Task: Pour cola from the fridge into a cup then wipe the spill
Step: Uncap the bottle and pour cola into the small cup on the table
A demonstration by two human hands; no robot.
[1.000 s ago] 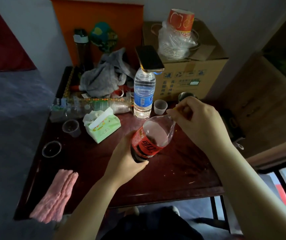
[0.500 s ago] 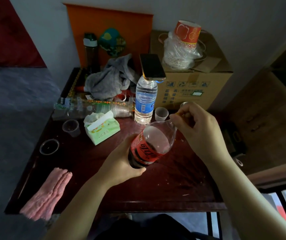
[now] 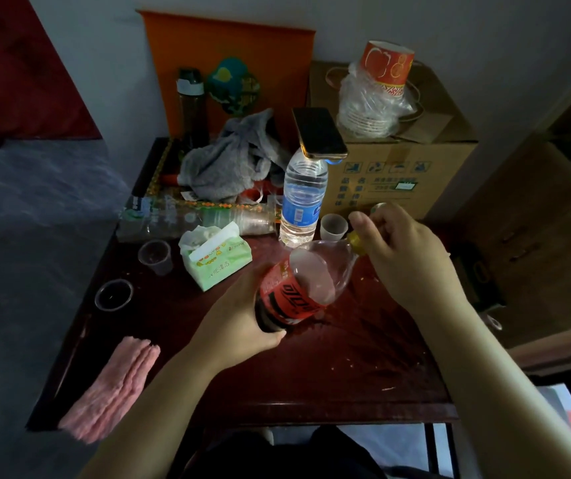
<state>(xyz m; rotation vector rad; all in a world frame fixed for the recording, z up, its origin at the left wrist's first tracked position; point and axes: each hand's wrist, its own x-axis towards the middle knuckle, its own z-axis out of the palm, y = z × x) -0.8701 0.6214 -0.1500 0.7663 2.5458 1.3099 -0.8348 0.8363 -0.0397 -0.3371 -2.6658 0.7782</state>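
Left grip [image 3: 239, 319] is curled round the lower body of the cola bottle [image 3: 298, 292] at frame centre. The bottle is tilted above the tabletop [image 3: 311, 375], neck toward the upper right, with dark liquid in the lower part only.

Layout, left to right:
- Lower left: a folded pink cloth [image 3: 111, 385] lies on the tabletop corner.
- Above it: a low cup [image 3: 114, 294] whose inside looks dark, then a clear cup [image 3: 155, 255], both upright and apart.
- Left of centre: a green tissue pack [image 3: 215, 259], one tissue protruding.
- Centre, behind the cola bottle: an upright water bottle [image 3: 302, 202] with a phone [image 3: 318, 133] lying across its top.
- Just right of the water bottle: a small cup [image 3: 333, 227], upright, near the cola bottle's neck.
- Right of centre: the right grip [image 3: 405, 257] pinches the yellow cap [image 3: 356, 242] at the bottle mouth between thumb and fingers.
- Upper right: a cardboard box [image 3: 398, 174].
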